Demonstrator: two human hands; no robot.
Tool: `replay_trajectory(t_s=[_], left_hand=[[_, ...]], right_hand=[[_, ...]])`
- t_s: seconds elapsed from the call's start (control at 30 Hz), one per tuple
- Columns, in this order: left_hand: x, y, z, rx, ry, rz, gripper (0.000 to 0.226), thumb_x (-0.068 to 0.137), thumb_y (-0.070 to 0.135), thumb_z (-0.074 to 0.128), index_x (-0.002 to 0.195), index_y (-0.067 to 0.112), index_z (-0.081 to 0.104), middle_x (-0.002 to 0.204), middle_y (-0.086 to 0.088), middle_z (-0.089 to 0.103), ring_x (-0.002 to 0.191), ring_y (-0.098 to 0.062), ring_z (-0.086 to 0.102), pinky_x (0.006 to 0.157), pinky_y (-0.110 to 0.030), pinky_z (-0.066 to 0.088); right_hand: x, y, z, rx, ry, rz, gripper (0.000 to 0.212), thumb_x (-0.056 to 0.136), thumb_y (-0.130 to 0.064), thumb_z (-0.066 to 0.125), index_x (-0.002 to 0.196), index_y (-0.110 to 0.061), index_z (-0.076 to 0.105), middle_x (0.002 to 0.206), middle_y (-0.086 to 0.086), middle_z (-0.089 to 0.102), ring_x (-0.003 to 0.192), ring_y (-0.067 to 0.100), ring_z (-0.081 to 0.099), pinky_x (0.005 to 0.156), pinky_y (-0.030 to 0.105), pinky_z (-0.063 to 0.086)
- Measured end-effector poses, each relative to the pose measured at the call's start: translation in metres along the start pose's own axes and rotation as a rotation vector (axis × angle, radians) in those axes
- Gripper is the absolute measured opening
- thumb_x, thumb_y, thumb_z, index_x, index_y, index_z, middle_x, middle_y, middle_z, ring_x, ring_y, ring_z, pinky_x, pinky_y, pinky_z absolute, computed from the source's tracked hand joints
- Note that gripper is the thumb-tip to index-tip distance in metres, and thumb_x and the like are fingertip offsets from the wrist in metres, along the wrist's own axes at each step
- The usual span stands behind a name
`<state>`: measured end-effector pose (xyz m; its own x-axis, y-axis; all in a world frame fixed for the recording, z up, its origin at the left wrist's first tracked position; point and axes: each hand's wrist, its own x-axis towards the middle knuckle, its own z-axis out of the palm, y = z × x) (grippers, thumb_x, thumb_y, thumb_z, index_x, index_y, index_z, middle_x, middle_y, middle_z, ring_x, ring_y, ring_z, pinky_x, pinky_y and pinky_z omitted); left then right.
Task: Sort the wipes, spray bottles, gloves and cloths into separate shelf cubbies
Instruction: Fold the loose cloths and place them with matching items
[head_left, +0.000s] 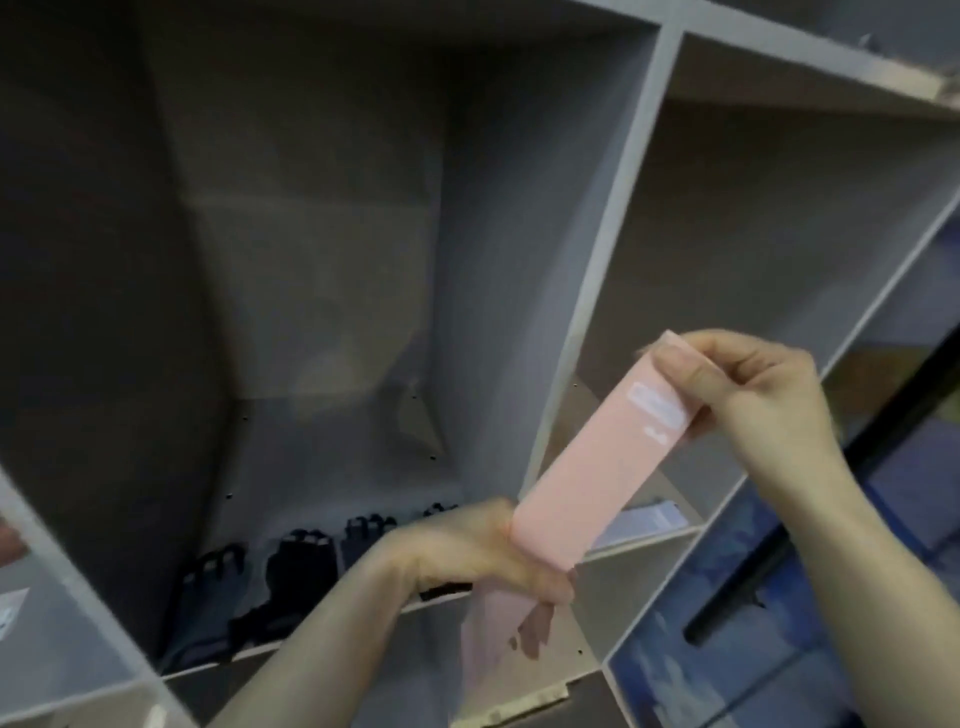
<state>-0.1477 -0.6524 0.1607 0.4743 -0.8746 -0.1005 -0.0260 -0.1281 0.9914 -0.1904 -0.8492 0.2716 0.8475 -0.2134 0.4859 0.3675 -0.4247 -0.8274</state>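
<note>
Diagonally: pink cloth, left hand low, right hand high.

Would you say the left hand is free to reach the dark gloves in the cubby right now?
Probably not yet: the left hand grips the pink cloth's lower end, though the gloves lie unobstructed just behind it.
</note>
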Motion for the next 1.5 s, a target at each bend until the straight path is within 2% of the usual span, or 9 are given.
replay_trajectory(t_s=[0.13,0.33,0.57,0.8,1.0,1.07,1.17,1.33,1.5], left_hand=[[0.018,-0.014,0.006,-0.018,-0.118,-0.113,0.016,0.083,0.006,0.068,0.096,0.014,0.07,0.104,-0.021,0.064,0.095,-0.032,0.061,0.095,-0.049,0.048],[0.044,-0.026,0.002,-0.08,-0.023,-0.267,0.018,0.088,0.021,0.062,0.103,0.012,0.069,0.102,-0.013,0.073,0.076,-0.025,0.07,0.062,-0.032,0.058],[0.153,-0.044,0.027,-0.28,0.899,-0.219,0.023,0.091,0.027,0.06,0.097,0.004,0.065,0.07,-0.014,0.073,0.051,-0.019,0.067,0.04,-0.026,0.052],[0.235,-0.094,0.016,-0.201,1.316,-0.339,0.029,0.091,0.037,0.058,0.086,0.009,0.063,0.07,-0.008,0.063,0.057,-0.019,0.059,0.046,-0.025,0.044],[0.258,-0.148,-0.011,-0.231,1.324,-0.432,0.013,0.089,0.019,0.064,0.082,0.008,0.062,0.057,-0.005,0.053,0.048,-0.017,0.046,0.031,-0.011,0.032],[0.267,-0.166,-0.027,-0.192,1.326,-0.499,0.015,0.088,0.02,0.065,0.084,0.006,0.064,0.057,-0.006,0.055,0.051,-0.02,0.049,0.039,-0.016,0.039],[0.283,-0.19,-0.049,-0.142,1.311,-0.625,0.033,0.09,0.026,0.062,0.104,-0.004,0.064,0.091,-0.019,0.064,0.084,-0.03,0.06,0.071,-0.033,0.047],[0.299,-0.226,-0.065,-0.04,1.243,-0.715,0.035,0.089,0.017,0.063,0.112,-0.009,0.062,0.106,-0.023,0.064,0.108,-0.037,0.059,0.073,-0.029,0.035],[0.298,-0.237,-0.067,0.023,1.202,-0.767,0.028,0.082,0.019,0.07,0.101,-0.002,0.069,0.099,-0.022,0.069,0.095,-0.034,0.064,0.071,-0.031,0.042]], right_hand=[[0.003,0.046,-0.053,0.071,0.159,0.176,0.016,0.089,-0.016,0.061,0.077,-0.018,0.071,0.056,-0.008,0.068,0.051,0.004,0.06,0.044,0.018,0.051],[0.002,0.137,-0.113,0.167,0.299,0.418,0.017,0.091,-0.02,0.059,0.076,-0.014,0.066,0.054,-0.007,0.066,0.053,0.004,0.063,0.048,0.02,0.055],[0.038,0.248,-0.176,0.194,0.22,0.595,0.015,0.091,-0.017,0.059,0.092,-0.002,0.061,0.076,0.013,0.063,0.052,0.01,0.066,0.048,0.025,0.057],[0.085,0.341,-0.165,0.211,-0.019,0.761,0.012,0.088,-0.002,0.06,0.077,-0.007,0.059,0.079,0.014,0.063,0.052,0.018,0.068,0.045,0.025,0.056],[0.1,0.416,-0.118,0.083,-0.17,0.907,0.008,0.091,0.003,0.052,0.088,-0.003,0.056,0.088,0.015,0.058,0.078,0.029,0.059,0.052,0.03,0.059],[0.102,0.443,-0.109,-0.001,-0.171,0.888,0.013,0.09,0.001,0.055,0.08,-0.007,0.058,0.088,0.017,0.059,0.07,0.026,0.058,0.043,0.024,0.054],[0.108,0.474,-0.102,-0.108,-0.131,0.851,0.023,0.087,-0.001,0.06,0.068,-0.014,0.061,0.078,0.018,0.063,0.058,0.021,0.057,0.044,0.024,0.047],[0.11,0.516,-0.083,-0.276,-0.153,0.866,0.027,0.085,-0.005,0.063,0.06,-0.015,0.058,0.059,0.007,0.057,0.054,0.02,0.051,0.051,0.022,0.042],[0.102,0.529,-0.075,-0.57,-0.249,0.819,0.016,0.086,-0.012,0.058,0.092,-0.002,0.069,0.098,0.022,0.068,0.096,0.033,0.064,0.079,0.033,0.049]])
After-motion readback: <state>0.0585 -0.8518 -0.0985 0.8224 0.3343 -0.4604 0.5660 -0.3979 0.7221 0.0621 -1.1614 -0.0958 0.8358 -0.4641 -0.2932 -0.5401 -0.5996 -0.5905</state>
